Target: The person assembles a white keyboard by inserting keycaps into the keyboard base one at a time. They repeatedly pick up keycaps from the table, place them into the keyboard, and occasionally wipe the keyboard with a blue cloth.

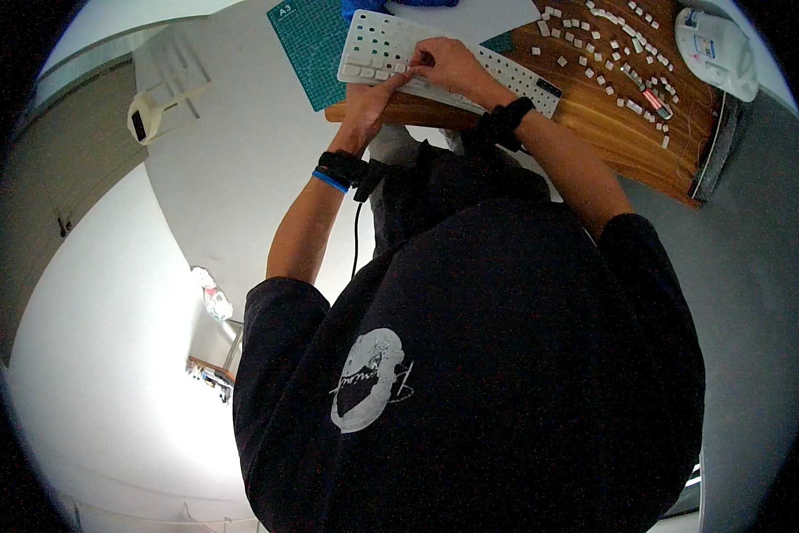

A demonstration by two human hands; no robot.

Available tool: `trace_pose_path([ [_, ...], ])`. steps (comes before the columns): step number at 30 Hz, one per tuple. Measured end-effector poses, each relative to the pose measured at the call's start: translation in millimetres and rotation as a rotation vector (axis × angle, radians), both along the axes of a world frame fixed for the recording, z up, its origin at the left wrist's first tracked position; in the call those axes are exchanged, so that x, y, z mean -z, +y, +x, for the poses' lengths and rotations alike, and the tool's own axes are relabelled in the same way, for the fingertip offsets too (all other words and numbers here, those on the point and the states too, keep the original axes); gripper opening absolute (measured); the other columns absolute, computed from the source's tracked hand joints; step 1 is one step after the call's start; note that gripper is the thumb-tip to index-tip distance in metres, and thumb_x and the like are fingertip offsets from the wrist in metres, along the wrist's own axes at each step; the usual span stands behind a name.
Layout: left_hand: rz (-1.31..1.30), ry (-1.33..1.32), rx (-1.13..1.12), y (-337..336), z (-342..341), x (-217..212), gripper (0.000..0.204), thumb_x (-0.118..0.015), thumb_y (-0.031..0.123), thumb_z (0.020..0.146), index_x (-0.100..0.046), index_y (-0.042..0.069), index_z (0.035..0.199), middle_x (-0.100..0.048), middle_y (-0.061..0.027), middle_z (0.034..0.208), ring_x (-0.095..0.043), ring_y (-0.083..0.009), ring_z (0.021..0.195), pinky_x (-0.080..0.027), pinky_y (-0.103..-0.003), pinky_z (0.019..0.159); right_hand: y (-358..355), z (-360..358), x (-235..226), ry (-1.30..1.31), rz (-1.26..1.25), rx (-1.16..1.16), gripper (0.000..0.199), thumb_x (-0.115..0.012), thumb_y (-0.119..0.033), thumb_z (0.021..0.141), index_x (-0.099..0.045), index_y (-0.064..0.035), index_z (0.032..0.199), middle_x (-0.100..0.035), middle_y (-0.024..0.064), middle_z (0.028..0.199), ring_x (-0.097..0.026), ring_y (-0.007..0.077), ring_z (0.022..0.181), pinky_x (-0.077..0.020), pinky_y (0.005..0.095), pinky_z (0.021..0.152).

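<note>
A white keyboard [386, 35] is tilted across the table's near edge. White keycaps cover part of its lower left, while many other key positions are bare. My left hand [369, 105] grips the near edge, its thumb lying over the top and its other fingers apparently hidden beneath the keyboard. Above the keys, close to the left thumb tip, my right hand [450, 69] has its thumb and fingers pinched together. Anything between those fingertips is too small to make out. Loose white keycaps [586, 49] lie scattered on the wooden table [617, 133] to the right.
A green cutting mat [306, 53] sticks out at the left behind the keyboard. Blue cloth [426, 3] and a white sheet [497, 16] lie at the back. On the right stand a white jug [717, 53] and a small red-and-silver stick-shaped object [657, 102].
</note>
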State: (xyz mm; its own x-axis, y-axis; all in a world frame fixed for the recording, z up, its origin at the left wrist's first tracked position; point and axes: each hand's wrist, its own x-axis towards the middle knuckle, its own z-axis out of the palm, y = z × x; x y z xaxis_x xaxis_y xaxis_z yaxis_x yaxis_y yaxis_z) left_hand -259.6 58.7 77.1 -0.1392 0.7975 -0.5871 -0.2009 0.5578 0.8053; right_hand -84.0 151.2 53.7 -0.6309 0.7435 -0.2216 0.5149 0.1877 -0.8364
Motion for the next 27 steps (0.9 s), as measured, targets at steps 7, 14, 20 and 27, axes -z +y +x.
trace_pose_path([
  [7, -0.126, -0.11, -0.011, 0.4, -4.5, -7.4, 0.043, -0.079, 0.013, 0.085, -0.062, -0.002, 0.121, -0.067, -0.0106, 0.116, -0.066, -0.0224, 0.101, -0.056, -0.034, 0.087, -6.4, 12.9, -6.0, 0.053, -0.031, 0.03, 0.025, -0.07, -0.028, 0.09, -0.07, -0.0055, 0.101, -0.069, 0.0148, 0.093, -0.067, 0.0314, 0.087, -0.0534, 0.0428, 0.081],
  [14, 0.058, -0.062, 0.159, -10.9, -9.8, 7.1, 0.042, -0.063, 0.017, 0.098, -0.052, -0.002, 0.134, -0.058, -0.0141, 0.132, -0.059, -0.0253, 0.119, -0.051, -0.039, 0.101, -0.7, 50.0, 8.8, 0.008, -0.098, 0.197, 0.03, -0.06, -0.035, 0.1, -0.071, -0.0083, 0.111, -0.071, 0.0124, 0.103, -0.069, 0.0307, 0.091, -0.0547, 0.0425, 0.083],
  [20, -0.142, -0.349, 0.023, -4.1, -8.7, 1.7, 0.054, -0.067, 0.024, 0.098, -0.043, -0.002, 0.139, -0.051, -0.0132, 0.134, -0.056, -0.0264, 0.117, -0.052, -0.04, 0.098, 7.8, 108.4, 36.6, -0.037, 0.144, 0.343, 0.026, -0.062, -0.03, 0.098, -0.07, -0.0074, 0.109, -0.07, 0.014, 0.102, -0.068, 0.0331, 0.088, -0.0555, 0.0443, 0.081],
  [27, -0.1, -0.121, 0.129, -13.3, -5.0, 3.9, 0.05, -0.059, 0.024, 0.103, -0.045, -0.003, 0.142, -0.054, -0.0159, 0.141, -0.057, -0.0225, 0.123, -0.048, -0.034, 0.104, -7.6, 164.6, 57.0, -0.358, 0.439, 0.472, 0.037, -0.063, -0.027, 0.098, -0.059, -0.0099, 0.13, -0.06, 0.0173, 0.117, -0.062, 0.0363, 0.103, -0.0528, 0.0466, 0.09],
])
